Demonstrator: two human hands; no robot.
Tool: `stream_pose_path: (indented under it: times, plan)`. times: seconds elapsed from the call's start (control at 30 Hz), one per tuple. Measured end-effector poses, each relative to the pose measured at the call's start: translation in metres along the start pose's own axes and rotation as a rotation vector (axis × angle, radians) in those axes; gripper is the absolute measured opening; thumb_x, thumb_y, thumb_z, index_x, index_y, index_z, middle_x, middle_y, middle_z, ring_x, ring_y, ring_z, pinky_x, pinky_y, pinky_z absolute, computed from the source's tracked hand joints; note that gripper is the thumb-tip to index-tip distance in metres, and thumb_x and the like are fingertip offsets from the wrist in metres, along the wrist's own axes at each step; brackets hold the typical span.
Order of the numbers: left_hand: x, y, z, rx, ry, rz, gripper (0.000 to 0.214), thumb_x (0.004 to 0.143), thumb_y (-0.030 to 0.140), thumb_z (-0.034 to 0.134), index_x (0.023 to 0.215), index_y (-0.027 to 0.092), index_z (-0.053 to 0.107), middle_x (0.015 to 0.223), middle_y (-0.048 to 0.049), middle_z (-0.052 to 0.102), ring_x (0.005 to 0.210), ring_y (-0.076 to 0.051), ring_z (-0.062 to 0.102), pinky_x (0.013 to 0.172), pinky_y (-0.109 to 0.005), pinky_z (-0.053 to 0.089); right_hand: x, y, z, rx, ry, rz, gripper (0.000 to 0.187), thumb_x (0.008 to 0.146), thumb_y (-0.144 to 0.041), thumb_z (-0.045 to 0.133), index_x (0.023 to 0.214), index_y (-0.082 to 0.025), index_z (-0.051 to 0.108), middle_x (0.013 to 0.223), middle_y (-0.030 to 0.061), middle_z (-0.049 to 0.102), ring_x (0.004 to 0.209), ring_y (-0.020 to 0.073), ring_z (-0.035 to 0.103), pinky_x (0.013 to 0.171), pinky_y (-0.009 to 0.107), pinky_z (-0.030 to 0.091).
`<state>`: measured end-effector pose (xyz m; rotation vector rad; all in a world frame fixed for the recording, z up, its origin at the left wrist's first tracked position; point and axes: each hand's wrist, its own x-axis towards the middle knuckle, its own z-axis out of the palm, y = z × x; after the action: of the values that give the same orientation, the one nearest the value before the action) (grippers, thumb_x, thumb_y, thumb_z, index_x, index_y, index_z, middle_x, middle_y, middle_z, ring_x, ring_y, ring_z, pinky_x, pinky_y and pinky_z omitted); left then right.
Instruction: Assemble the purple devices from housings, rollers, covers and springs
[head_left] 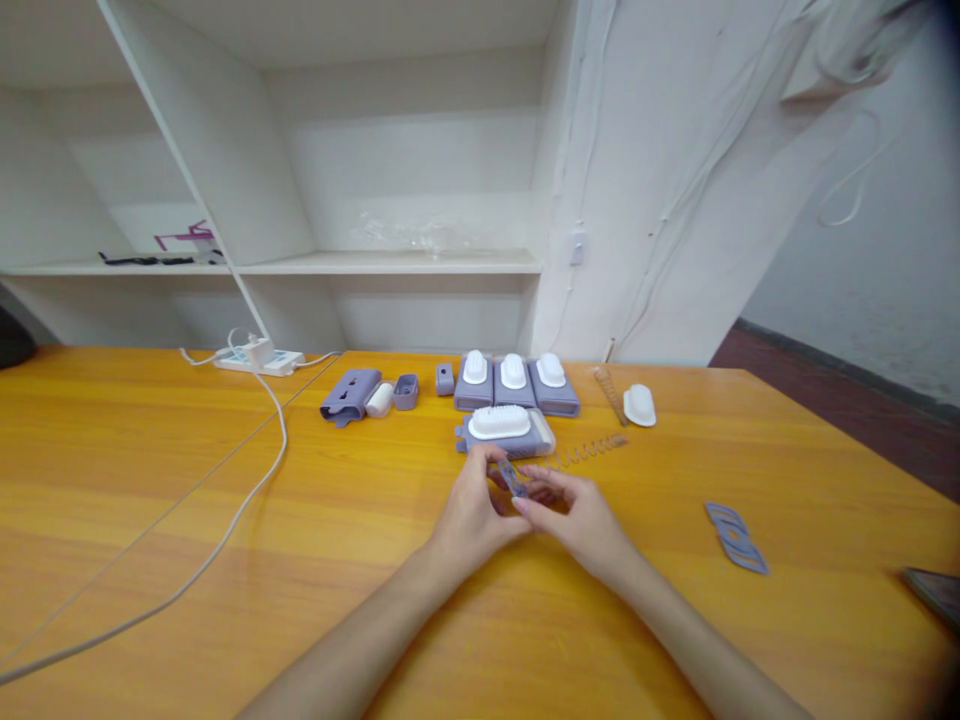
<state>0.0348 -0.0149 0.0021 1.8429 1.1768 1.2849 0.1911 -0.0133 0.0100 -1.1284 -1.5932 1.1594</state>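
Observation:
My left hand (474, 505) and my right hand (576, 512) meet over the orange table (150, 500), both pinching a small purple plastic piece (513, 478) between their fingertips. Just beyond them lies a purple device with a white top (504, 430). Behind it stand three similar purple units with white caps (514, 382) in a row. A thin metal spring (589, 452) lies to the right of the device. A loose white cap (640, 405) rests farther right.
Purple housing parts and a white cylinder (367, 396) lie at the back left. A white power strip (259, 358) and its cables (225, 520) cross the left side. Flat purple plates (736, 538) lie at the right. White shelves (390, 262) stand behind.

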Motion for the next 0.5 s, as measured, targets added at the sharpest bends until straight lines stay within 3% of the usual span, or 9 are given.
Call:
stream_pose_path:
  times: [0.1,0.17,0.27,0.37,0.5]
  plan:
    - [0.001,-0.002,0.0,0.072,0.017,0.003,0.056,0.061,0.025,0.075,0.106,0.021,0.042,0.092,-0.0005,0.055,0.075,-0.013,0.055,0.06,-0.022,0.044,0.002,0.005,-0.004,0.097,0.071,-0.001,0.052,0.072,-0.032,0.068,0.119,-0.014,0.055,0.086,0.0068,0.071,0.077,0.0205,0.064,0.073,0.035,0.05]
    - [0.002,-0.002,-0.001,0.119,0.023,-0.015,0.033,0.071,0.024,0.067,0.097,0.02,0.047,0.083,0.0018,0.056,0.067,-0.01,0.053,0.057,-0.02,0.042,0.004,0.007,-0.008,0.163,0.122,-0.011,0.055,0.072,-0.033,0.068,0.121,-0.015,0.052,0.085,0.0059,0.071,0.078,0.0199,0.064,0.075,0.034,0.05]
    - [0.001,-0.003,-0.001,0.203,0.005,0.015,0.004,0.082,0.02,0.054,0.079,0.02,0.051,0.071,0.0035,0.056,0.06,-0.009,0.051,0.056,-0.02,0.039,0.006,0.007,-0.012,0.193,0.139,-0.024,0.045,0.071,-0.034,0.069,0.111,-0.016,0.058,0.082,0.005,0.071,0.078,0.0194,0.064,0.077,0.033,0.05]
    - [0.0,-0.004,-0.002,0.279,0.001,0.066,0.008,0.084,0.017,0.051,0.076,0.019,0.053,0.069,0.0027,0.058,0.061,-0.009,0.052,0.058,-0.02,0.039,0.004,0.005,-0.011,0.168,0.076,-0.047,0.035,0.074,-0.036,0.068,0.103,-0.017,0.062,0.088,0.0067,0.07,0.082,0.0199,0.064,0.08,0.034,0.049]
    - [0.0,-0.008,-0.004,0.375,0.036,0.121,0.01,0.081,0.011,0.051,0.075,0.019,0.053,0.071,0.0008,0.058,0.064,-0.011,0.054,0.06,-0.021,0.04,0.003,0.007,-0.007,0.167,0.065,-0.054,0.043,0.074,-0.036,0.068,0.112,-0.019,0.058,0.095,0.0073,0.07,0.086,0.0207,0.064,0.081,0.036,0.05]
